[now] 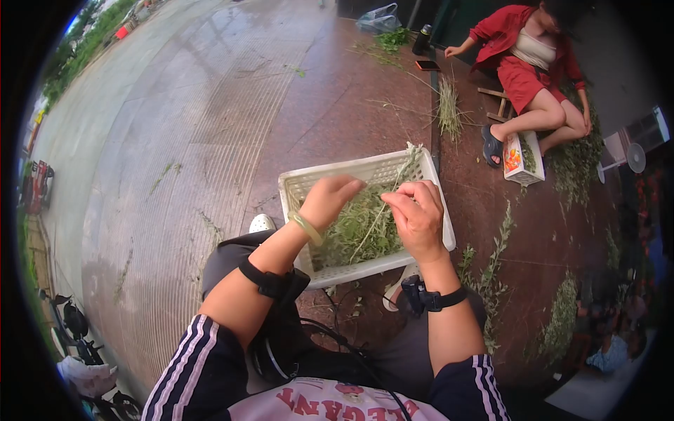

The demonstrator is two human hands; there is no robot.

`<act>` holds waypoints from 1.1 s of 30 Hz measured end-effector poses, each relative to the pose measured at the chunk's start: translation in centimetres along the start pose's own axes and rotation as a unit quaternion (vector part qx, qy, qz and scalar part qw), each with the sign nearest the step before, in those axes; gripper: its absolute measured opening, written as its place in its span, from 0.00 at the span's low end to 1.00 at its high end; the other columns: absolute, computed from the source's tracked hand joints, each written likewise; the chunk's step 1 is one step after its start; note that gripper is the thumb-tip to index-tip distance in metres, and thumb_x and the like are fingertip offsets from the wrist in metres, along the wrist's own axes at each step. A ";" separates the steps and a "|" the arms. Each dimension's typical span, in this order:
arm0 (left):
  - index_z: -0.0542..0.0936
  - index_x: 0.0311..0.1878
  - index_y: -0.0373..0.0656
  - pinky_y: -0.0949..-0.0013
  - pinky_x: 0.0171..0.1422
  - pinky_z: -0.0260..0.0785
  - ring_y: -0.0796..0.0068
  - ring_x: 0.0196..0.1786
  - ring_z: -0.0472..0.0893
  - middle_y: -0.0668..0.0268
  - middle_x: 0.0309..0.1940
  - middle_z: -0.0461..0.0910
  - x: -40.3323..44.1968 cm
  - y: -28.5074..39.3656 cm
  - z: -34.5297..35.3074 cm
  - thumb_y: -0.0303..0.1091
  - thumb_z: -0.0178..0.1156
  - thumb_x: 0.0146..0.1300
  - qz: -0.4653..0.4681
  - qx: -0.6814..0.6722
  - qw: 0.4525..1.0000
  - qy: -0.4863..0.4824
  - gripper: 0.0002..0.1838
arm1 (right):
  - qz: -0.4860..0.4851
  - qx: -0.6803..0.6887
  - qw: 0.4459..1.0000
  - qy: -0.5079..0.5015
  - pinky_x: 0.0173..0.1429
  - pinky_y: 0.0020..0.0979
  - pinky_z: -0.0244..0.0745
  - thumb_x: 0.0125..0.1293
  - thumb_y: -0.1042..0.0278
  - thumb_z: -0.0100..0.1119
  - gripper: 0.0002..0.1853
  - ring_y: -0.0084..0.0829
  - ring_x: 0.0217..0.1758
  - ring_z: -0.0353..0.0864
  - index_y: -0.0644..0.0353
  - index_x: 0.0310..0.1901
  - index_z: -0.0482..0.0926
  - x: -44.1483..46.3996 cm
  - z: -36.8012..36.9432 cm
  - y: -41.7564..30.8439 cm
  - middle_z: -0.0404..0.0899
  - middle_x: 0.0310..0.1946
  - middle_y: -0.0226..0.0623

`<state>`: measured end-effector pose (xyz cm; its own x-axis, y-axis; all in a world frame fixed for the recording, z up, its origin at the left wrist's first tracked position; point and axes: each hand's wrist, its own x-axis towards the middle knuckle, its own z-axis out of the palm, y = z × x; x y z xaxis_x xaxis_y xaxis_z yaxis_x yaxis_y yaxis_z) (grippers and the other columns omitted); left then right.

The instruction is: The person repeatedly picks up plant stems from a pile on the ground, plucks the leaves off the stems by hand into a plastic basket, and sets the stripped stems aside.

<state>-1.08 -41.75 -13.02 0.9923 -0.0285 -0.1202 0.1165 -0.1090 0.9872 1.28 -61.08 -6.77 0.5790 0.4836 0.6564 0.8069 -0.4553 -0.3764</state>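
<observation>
In front of me a white plastic basket (pixel 284 184) with slotted walls holds a loose heap of green leaves (pixel 358 228). A thin plant stem (pixel 366 240) slants across the basket, with leaves at its upper end by the far rim. My right hand (pixel 421 219) pinches this stem between thumb and fingers above the basket's right half. Over the left half is my left hand (pixel 326 201), a bangle at its wrist, apart from the stem. Its fingers point right, blurred and partly hidden, so I cannot tell whether they hold anything.
At the upper right a person in red (pixel 519 52) sits beside a small white box (pixel 514 160). Stripped stems (pixel 449 109) lie on the floor near a phone (pixel 427 65) and a dark bottle (pixel 423 40). Leafy branches (pixel 495 270) lie right of the basket.
</observation>
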 end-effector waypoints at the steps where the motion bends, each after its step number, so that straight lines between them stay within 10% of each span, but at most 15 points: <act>1: 0.78 0.46 0.36 0.77 0.43 0.67 0.83 0.34 0.72 0.72 0.33 0.78 -0.2 0.6 0.0 0.39 0.51 0.67 -0.022 -0.053 0.998 0.002 0.15 | -0.021 0.010 1.000 -0.012 0.38 0.35 0.68 0.46 0.80 0.60 0.09 0.35 0.34 0.72 0.54 0.29 0.80 0.0 0.3 -0.5 0.72 0.29 0.32; 6: 0.77 0.49 0.35 0.75 0.44 0.68 0.79 0.37 0.75 0.67 0.35 0.77 -0.4 1.6 -0.3 0.44 0.50 0.66 -0.092 -0.237 0.967 -0.019 0.21 | -0.106 0.075 0.991 -0.030 0.37 0.32 0.69 0.37 0.84 0.64 0.16 0.33 0.33 0.74 0.54 0.31 0.80 0.3 1.3 -2.8 0.72 0.29 0.31; 18: 0.74 0.47 0.44 0.80 0.38 0.68 0.85 0.30 0.73 0.74 0.32 0.76 -0.8 3.1 -1.8 0.29 0.58 0.60 -0.088 -0.321 0.943 -0.029 0.11 | -0.073 0.147 0.981 -0.106 0.36 0.30 0.76 0.49 0.77 0.59 0.07 0.34 0.34 0.79 0.57 0.32 0.77 -0.7 2.1 -3.4 0.76 0.33 0.35; 23: 0.73 0.45 0.44 0.79 0.39 0.70 0.84 0.34 0.76 0.73 0.35 0.77 -0.8 3.1 -2.1 0.27 0.56 0.61 -0.083 -0.360 0.929 -0.027 0.09 | 0.168 0.249 0.953 -0.039 0.28 0.22 0.73 0.59 0.77 0.57 0.09 0.25 0.28 0.79 0.63 0.41 0.74 -1.0 2.8 -2.5 0.77 0.37 0.35; 27: 0.72 0.46 0.44 0.78 0.40 0.72 0.84 0.35 0.77 0.73 0.36 0.77 -0.9 2.9 -2.1 0.27 0.55 0.62 -0.084 -0.369 0.926 -0.017 0.09 | 0.421 0.430 0.795 -0.077 0.23 0.17 0.69 0.66 0.67 0.50 0.10 0.18 0.23 0.76 0.64 0.44 0.72 -0.9 2.6 -1.2 0.77 0.39 0.34; 33: 0.72 0.46 0.44 0.78 0.39 0.71 0.84 0.36 0.76 0.72 0.36 0.78 -0.9 3.5 -2.2 0.27 0.55 0.62 -0.075 -0.380 0.922 -0.017 0.09 | 0.474 0.513 0.699 -0.155 0.24 0.17 0.68 0.66 0.65 0.51 0.10 0.17 0.24 0.74 0.63 0.42 0.74 -0.7 2.6 -1.8 0.75 0.34 0.30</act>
<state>-1.47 -39.96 -9.25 0.9624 -0.1026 -0.2516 0.2603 0.6136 0.7455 -0.24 -58.67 -8.26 0.7791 0.5397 -0.3190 -0.3889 0.0171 -0.9211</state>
